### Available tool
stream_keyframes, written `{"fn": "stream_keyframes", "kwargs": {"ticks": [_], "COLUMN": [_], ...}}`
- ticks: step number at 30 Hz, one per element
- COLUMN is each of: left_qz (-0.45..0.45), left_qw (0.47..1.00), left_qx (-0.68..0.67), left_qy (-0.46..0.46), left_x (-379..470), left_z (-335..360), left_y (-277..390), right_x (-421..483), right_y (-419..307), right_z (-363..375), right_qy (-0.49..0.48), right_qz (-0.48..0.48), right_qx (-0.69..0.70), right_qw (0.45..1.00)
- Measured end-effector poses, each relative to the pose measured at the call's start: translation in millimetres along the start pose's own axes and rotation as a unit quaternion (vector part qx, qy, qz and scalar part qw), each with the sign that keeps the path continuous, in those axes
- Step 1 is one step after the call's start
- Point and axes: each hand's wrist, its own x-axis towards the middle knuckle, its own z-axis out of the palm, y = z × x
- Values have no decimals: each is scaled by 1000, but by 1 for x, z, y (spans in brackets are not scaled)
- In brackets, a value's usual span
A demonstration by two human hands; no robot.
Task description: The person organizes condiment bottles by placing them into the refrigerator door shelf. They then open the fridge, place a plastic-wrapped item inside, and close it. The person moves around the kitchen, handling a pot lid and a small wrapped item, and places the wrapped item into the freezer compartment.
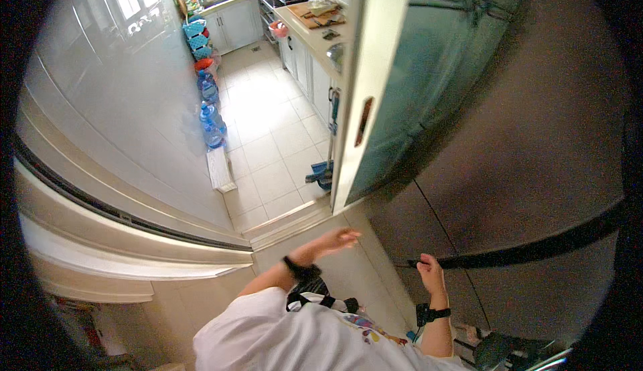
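My left hand [344, 239] reaches over the floor near the kitchen threshold [289, 223]. It is blurred, with its fingers partly spread and nothing seen in it. To the right, my right hand [431, 265] is raised with curled fingers at the end of a black recessed strip [517, 254] on a large dark cabinet or appliance front [502, 180]. Whether the fingers grip the strip's edge cannot be told. Each wrist wears a black band. Ahead stands a sliding door with a pale frame [371, 69], a recessed pull [364, 122] and teal glass [427, 59].
Beyond the doorway, large blue water bottles [213, 132], a white box [220, 170] and turquoise baskets [197, 39] line the left wall. A broom and dustpan [324, 175] stand by the door frame. The counter [306, 32] holds a cutting board [319, 17].
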Motion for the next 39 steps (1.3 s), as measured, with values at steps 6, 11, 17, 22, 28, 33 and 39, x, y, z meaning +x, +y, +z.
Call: {"fn": "stream_keyframes", "kwargs": {"ticks": [6, 11, 17, 22, 28, 33, 39], "left_qz": [257, 333, 254, 205, 145, 142, 100], "left_qw": [917, 847, 885, 871, 864, 838, 872], "left_qx": [121, 48, 43, 192, 197, 150, 144], "left_qy": [281, 412, 388, 403, 440, 505, 457], "left_x": [-160, -203, -152, -118, -92, -56, -13], "left_z": [-141, -183, -238, -311, -419, -507, -636], "left_y": [201, 256, 236, 248, 276, 267, 251], "right_x": [51, 95, 154, 238, 327, 402, 503], "right_y": [-110, -220, -337, -408, -508, -571, -588], "right_z": [111, 214, 277, 333, 392, 421, 452], "right_qy": [-184, -291, -277, -263, -285, -263, -153], "right_qz": [-124, -239, -330, -325, -361, -358, -253], "right_qx": [29, -25, 19, 67, 73, 45, 86], "right_qw": [975, 926, 902, 906, 885, 895, 951]}}
